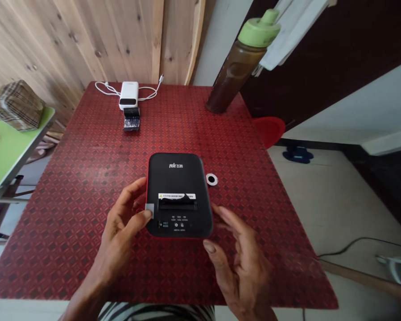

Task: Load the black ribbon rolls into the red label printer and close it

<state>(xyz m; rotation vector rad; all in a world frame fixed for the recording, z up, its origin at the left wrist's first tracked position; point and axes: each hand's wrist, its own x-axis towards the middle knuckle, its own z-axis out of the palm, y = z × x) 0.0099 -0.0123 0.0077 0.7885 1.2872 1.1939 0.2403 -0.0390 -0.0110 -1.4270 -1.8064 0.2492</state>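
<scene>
A black portable printer (pixel 183 178) with a paper slot, a torn white warning label and small buttons lies near the middle of the red patterned table. My left hand (pixel 123 223) holds its left edge, thumb on top at a small grey tab (pixel 149 209) and fingers along the side. My right hand (pixel 240 258) is at the lower right corner with thumb and fingers apart; its fingertips are close to the side, and I cannot tell whether they touch. Just right of the printer is a small white ring-shaped piece (pixel 212 179) with a dark centre.
Toward the back of the red table (pixel 96 147) are a white power bank (pixel 129 94) with a cable and a shiny black strip (pixel 131 119). A brown bottle (pixel 233 67) with a green cap stands at the back right. A red stool (pixel 270 130) is beyond the right edge.
</scene>
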